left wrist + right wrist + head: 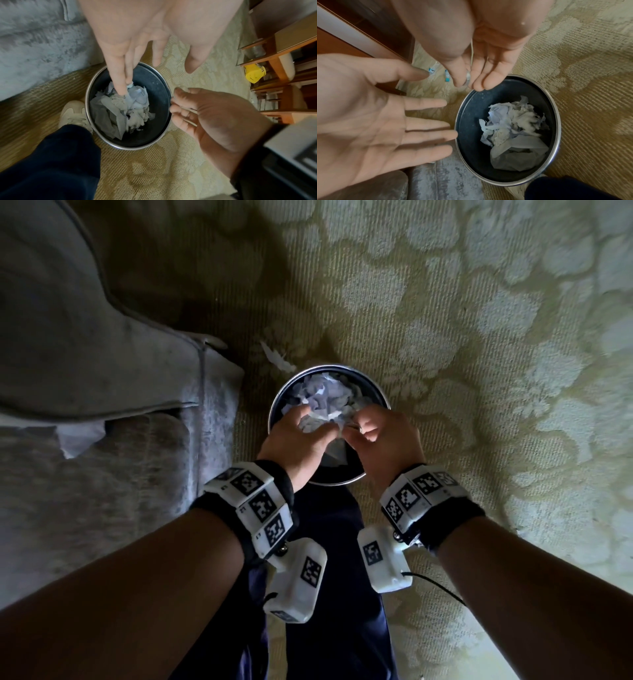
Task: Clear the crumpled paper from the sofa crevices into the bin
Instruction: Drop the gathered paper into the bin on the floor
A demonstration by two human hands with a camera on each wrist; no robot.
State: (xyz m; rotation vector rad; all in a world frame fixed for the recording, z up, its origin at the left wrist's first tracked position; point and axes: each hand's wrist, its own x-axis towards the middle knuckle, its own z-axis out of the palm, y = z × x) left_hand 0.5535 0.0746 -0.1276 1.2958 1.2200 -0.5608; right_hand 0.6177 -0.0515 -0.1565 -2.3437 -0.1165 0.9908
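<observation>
Both hands (301,436) (383,436) over the bin (555,108), each grip wide and holding nothing

Paper (510,128) lies in the bin: light, soft, crushable, so pinch any fold. A piece (80,436) sticks from the sofa (102,481) crevice, a scrap (279,359) on the carpet; head view hides the fingers, crevice depths unseen

Patterned carpet (445,302), round bin (274,409) standing on it, paper scrap (279,359) beside, sofa (102,474) alongside
</observation>
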